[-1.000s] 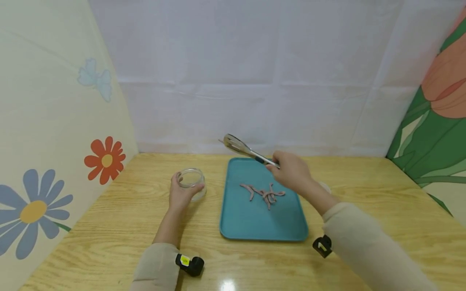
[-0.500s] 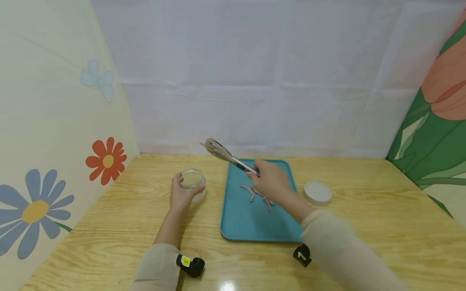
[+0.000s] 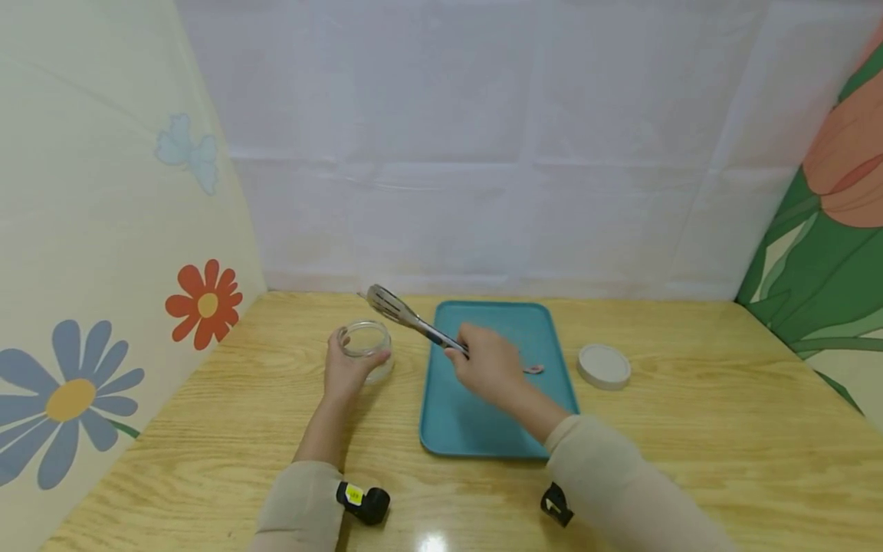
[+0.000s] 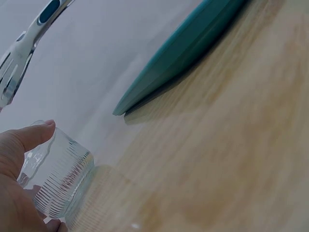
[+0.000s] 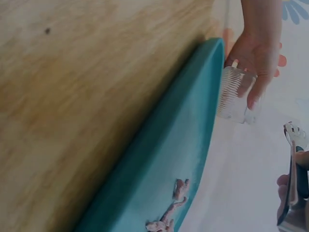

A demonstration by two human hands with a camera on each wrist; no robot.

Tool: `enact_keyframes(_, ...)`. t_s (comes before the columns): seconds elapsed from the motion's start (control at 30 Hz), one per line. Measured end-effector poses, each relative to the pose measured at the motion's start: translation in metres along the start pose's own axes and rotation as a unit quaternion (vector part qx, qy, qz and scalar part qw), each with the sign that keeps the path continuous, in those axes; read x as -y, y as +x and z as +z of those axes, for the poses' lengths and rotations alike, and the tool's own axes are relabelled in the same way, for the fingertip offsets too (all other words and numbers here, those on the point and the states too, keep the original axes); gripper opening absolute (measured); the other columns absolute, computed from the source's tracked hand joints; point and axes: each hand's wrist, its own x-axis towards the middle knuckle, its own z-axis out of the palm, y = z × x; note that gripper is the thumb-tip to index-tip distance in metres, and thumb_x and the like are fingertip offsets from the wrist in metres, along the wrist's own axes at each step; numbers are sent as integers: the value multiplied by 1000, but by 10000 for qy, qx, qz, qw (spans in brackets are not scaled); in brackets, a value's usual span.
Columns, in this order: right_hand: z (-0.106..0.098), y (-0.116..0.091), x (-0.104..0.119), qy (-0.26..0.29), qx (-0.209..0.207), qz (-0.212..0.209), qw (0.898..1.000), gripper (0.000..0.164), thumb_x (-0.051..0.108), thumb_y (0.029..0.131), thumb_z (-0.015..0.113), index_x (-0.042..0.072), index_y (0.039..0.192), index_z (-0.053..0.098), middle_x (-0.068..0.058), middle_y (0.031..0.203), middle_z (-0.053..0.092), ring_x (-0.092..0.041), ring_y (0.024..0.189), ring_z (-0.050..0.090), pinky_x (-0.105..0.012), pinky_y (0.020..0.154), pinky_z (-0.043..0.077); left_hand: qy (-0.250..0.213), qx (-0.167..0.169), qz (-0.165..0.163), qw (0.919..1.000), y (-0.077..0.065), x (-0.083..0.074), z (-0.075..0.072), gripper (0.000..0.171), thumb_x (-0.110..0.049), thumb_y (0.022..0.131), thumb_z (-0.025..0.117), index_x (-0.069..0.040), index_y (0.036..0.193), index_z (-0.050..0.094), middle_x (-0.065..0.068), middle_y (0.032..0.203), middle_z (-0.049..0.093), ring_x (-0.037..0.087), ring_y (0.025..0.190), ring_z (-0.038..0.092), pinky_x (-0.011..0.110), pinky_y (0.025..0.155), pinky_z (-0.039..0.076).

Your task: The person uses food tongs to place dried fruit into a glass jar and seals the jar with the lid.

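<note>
My left hand (image 3: 345,372) grips a clear glass jar (image 3: 381,372) that stands on the table with its mouth uncovered. In the left wrist view the jar (image 4: 65,181) has ribbed sides, and something reddish shows faintly through them. Metal tongs (image 3: 422,326) are held by my right hand (image 3: 491,366), their slotted head up and left, just above the jar's far rim. A thin bit sticks out past the tongs' tip. Pinkish strips (image 5: 169,212) lie on the teal tray (image 3: 451,429); in the head view my right hand hides most of them.
A round white lid (image 3: 604,365) lies on the wooden table (image 3: 690,445) to the right of the tray. White cloth (image 3: 441,153) hangs behind, and flower-printed panels (image 3: 83,230) stand at the sides.
My right hand has carried the tongs left and down from over the tray towards the jar. The lid, earlier mostly hidden by the arm, is now visible. My left hand keeps its grip.
</note>
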Motion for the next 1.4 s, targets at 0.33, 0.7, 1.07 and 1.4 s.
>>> enact_keyframes(0.33,11,-7,1,-201,128,-218,9995,23,27,83,58,15,68,43,5,56,40,-11,43,36,-23,37,29,-58,40,7,10000,-1,1,-1,93,-16,68,73,-8,137,11,18,136,20,37,121,20,46,96,23)
enact_keyframes(0.7,20,-11,0,-421,166,-217,9987,27,26,82,59,16,66,40,4,55,38,-11,41,34,-23,34,27,-47,78,-2,10000,-1,2,-1,95,-19,67,74,-9,137,11,17,137,19,37,121,21,46,95,24)
enact_keyframes(1.07,21,-13,0,-390,116,-244,9989,27,27,82,59,16,66,40,5,55,37,-11,42,34,-23,34,27,51,60,5,10000,-1,1,-1,94,-19,68,74,-9,137,11,17,136,19,36,121,21,45,95,25)
enact_keyframes(1.4,18,-13,-1,-299,218,-205,9991,26,28,82,60,16,67,42,4,55,38,-11,43,35,-23,36,28,75,87,38,9999,-1,0,-1,94,-20,69,73,-8,137,9,17,137,18,37,121,20,45,96,23)
